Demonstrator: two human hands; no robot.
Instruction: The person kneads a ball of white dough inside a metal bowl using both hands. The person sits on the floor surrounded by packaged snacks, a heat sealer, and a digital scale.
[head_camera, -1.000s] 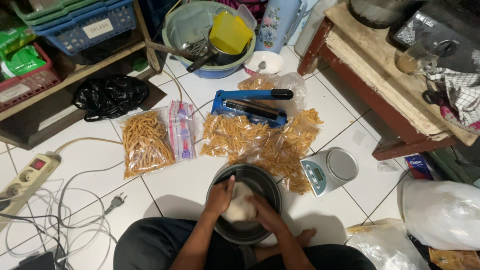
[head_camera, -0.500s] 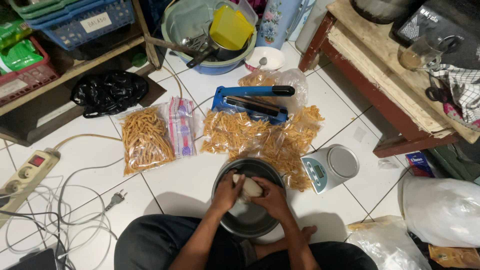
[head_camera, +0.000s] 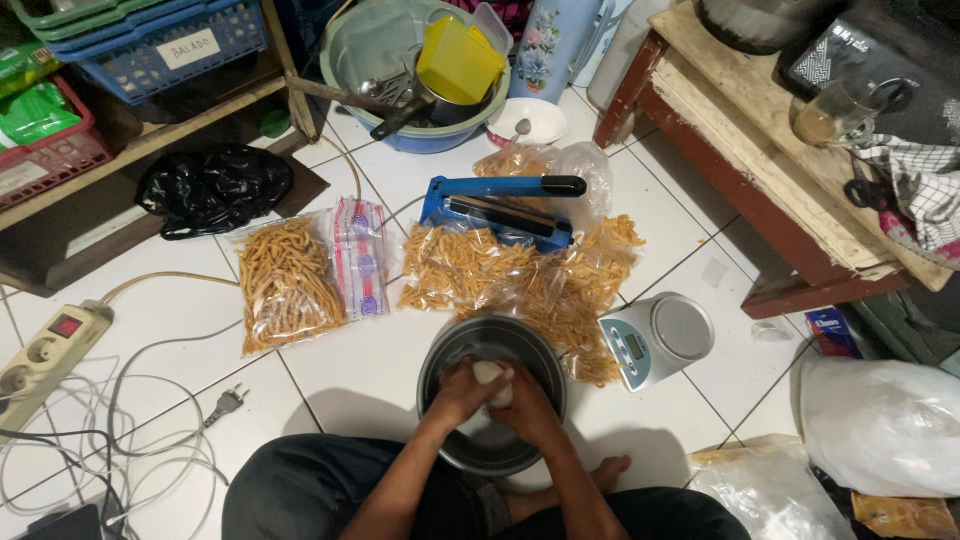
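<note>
White tiled floor (head_camera: 380, 375), wooden table (head_camera: 760, 160) at right, wooden shelf (head_camera: 150, 140) at left

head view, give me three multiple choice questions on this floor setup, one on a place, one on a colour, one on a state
1. Where is the kitchen scale?
A. right of the metal bowl
B. on the wooden table
C. inside the basin

2. What colour is the heat sealer?
A. red
B. blue
C. green

3. What are the hands doing?
A. resting on the knees
B. both closed around a pale lump in the bowl
C. holding the scale

Answers: 1 A, it sits on the tiles beside the bowl's right rim. 2 B, its body and arm are blue. 3 B, the left hand and right hand meet around the lump.
</note>
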